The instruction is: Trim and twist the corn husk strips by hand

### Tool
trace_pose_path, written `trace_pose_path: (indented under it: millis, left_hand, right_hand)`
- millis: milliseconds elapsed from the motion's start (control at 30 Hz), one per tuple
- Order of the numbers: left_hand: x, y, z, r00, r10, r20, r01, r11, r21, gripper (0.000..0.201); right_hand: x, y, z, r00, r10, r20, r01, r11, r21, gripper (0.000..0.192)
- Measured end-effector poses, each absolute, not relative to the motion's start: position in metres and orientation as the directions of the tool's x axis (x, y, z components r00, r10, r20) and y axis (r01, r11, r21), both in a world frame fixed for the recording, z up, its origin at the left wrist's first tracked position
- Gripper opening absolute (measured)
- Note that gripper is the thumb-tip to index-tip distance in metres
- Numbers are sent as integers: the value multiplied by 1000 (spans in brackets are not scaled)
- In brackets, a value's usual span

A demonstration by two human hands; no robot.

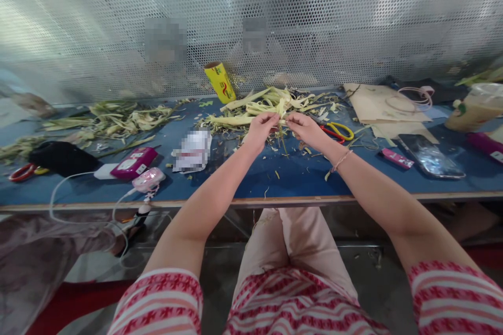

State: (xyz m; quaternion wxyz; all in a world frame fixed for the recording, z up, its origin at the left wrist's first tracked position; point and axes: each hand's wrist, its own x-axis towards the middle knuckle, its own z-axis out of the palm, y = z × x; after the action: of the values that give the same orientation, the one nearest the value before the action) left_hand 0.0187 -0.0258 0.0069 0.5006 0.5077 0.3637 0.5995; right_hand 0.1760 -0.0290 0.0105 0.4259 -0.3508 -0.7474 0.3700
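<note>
My left hand (260, 131) and my right hand (308, 130) are close together over the blue table, fingertips pinched on a short pale leaf strip (282, 122) between them. A pile of pale green-yellow leaf strips (257, 108), husk-like, lies just behind my hands. Small scraps are scattered on the table below them. Scissors with yellow and red handles (341, 131) lie beside my right wrist, partly hidden by it. A yellow cardboard tube (220, 82) leans behind the pile.
Another leaf pile (113, 120) lies at the left, near a black pouch (63, 158) and a purple box (134, 163). On the right are brown paper (381, 102), a phone (430, 156) and a drink cup (473, 108). A perforated metal panel (275, 0) stands behind the table.
</note>
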Motion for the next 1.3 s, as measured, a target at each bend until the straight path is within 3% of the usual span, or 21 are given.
trace_pose_path:
  millis: [167,333,533,700,800,1300]
  left_hand:
    - [17,-23,4,50,950,308,-113,-301,947,11]
    - [17,-24,1,79,925,372,-4,-373,928,15]
    - [24,-36,9,207,961,185,-100,-167,981,16]
    - [23,-38,15,218,962,165,-272,-102,957,14]
    - [21,-37,16,270,952,142,-277,-64,959,12]
    - [16,-31,7,329,916,231,-235,-157,959,17]
  right_hand:
    - [177,-29,12,-355,818,453,256,551,-795,32]
    - [180,-26,14,-284,826,486,287,557,-779,28]
    - [180,-19,8,-262,825,500,212,555,-804,29]
    - [180,-18,7,-213,861,462,143,496,-857,27]
    - [180,-19,10,-204,852,482,105,509,-855,25]
    - [179,-28,15,-213,857,469,156,504,-850,25]
